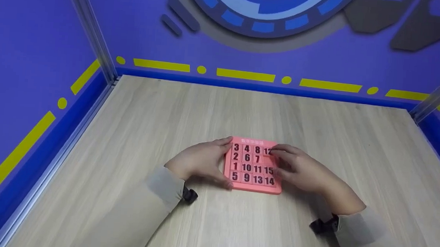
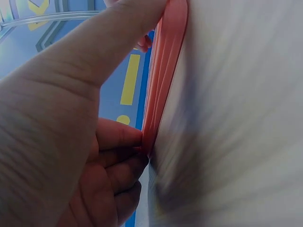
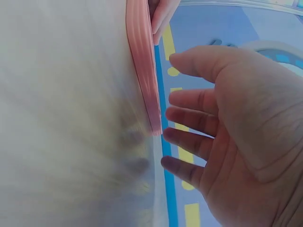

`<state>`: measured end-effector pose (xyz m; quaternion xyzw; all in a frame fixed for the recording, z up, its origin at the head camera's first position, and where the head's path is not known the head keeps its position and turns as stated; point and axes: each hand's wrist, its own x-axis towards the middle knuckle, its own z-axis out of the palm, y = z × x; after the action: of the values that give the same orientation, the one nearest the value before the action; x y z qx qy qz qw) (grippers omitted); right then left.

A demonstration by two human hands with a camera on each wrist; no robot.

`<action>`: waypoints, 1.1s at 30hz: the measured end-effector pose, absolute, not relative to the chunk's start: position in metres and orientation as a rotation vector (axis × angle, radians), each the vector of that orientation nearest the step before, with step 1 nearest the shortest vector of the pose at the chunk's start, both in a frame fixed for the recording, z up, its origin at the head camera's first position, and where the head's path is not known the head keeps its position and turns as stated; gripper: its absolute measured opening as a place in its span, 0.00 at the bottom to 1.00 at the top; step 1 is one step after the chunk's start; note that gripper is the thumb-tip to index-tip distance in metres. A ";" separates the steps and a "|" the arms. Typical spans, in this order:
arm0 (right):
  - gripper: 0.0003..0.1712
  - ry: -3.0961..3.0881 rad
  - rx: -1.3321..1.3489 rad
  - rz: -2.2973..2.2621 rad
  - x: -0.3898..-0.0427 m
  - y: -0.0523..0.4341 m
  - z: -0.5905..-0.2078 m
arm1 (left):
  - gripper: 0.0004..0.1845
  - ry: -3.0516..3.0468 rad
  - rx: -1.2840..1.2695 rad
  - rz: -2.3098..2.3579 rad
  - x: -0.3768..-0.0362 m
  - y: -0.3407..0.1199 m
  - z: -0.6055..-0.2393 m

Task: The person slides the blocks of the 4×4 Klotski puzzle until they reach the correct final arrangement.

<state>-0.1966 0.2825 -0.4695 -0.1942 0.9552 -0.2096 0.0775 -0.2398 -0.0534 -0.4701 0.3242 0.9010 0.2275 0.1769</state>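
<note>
A pink number sliding puzzle point(image 1: 251, 187) lies flat on the table, its square tiles printed with black numerals. At the right end of its second row, a tile space shows bare pink. My left hand point(image 1: 200, 160) grips the puzzle's left side, thumb at the near corner and fingers at the far one. In the left wrist view, fingertips point(image 2: 128, 135) meet the frame's side edge. Over the puzzle's right side hovers my right hand point(image 1: 305, 170), its fingers spread and loosely bent. The right wrist view shows these fingers point(image 3: 194, 120) holding nothing.
The light wood-grain table point(image 1: 182, 113) extends around the puzzle. Blue-purple panels with yellow dashes point(image 1: 245, 75) stand behind it and at both sides, joined by metal posts point(image 1: 95, 29). Black straps point(image 1: 189, 195) sit at both wrists.
</note>
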 end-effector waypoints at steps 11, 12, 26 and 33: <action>0.34 2.850 -0.659 -0.556 -0.197 0.287 -0.470 | 0.70 2.555 0.905 0.626 -0.239 -0.050 -0.469; 0.33 2.857 -0.665 -0.547 -0.197 0.286 -0.470 | 0.70 2.554 0.900 0.625 -0.238 -0.050 -0.469; 0.17 2.851 -0.739 -0.647 -0.199 0.281 -0.471 | 0.71 2.553 0.886 0.634 -0.237 -0.052 -0.469; 0.16 2.847 -0.704 -0.641 -0.199 0.280 -0.472 | 0.71 2.564 0.898 0.639 -0.237 -0.052 -0.470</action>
<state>-0.1986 0.2804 -0.4717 -0.2338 0.9461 -0.2130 0.0699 -0.2366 -0.0522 -0.4699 0.3168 0.9046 0.2254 0.1747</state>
